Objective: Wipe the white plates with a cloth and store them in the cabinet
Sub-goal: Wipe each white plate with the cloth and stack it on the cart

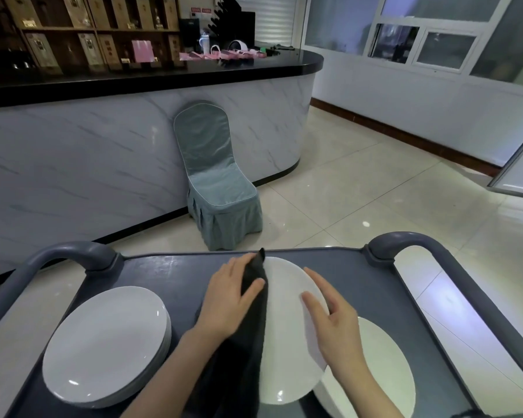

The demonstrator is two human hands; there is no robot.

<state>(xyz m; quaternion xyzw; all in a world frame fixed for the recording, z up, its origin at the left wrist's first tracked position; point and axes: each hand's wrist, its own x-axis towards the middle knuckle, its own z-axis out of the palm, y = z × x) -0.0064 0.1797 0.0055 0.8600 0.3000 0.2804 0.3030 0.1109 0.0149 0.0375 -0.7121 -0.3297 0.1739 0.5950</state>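
Position: the person stands at a grey trolley whose worktop (175,273) fills the lower part of the head view.

Hands: the left hand (228,300) grips a dark cloth (248,342), thumb laid over the front and fingers reaching up along its left side. It holds the cloth against the left rim of a white plate (287,327). The right hand (334,321) is clamped on the opposite rim, thumb on the plate's face and fingers behind the edge.

Task item: the white plate is held between both hands, tilted, above the middle of the worktop. The cloth hangs down from the left hand and covers the plate's left edge.

Other items on the worktop: a stack of white plates (103,342) lies flat to the left, apart from the held plate. A further plate (381,372) lies at the right, partly hidden under the held plate and the right forearm.

Obstructions: curved grey handles rise at the far left corner (73,251) and far right corner (411,239) of the trolley. Just beyond the far edge stands a chair (218,188) in a blue-grey cover, its back against a marble-patterned bar counter (133,140) with a black top.

Surroundings: pink items (224,54) sit on the bar top. Shelves (88,31) holding boxes stand behind it. The floor (375,191) is glossy pale tile. Windows (420,46) line the right wall.
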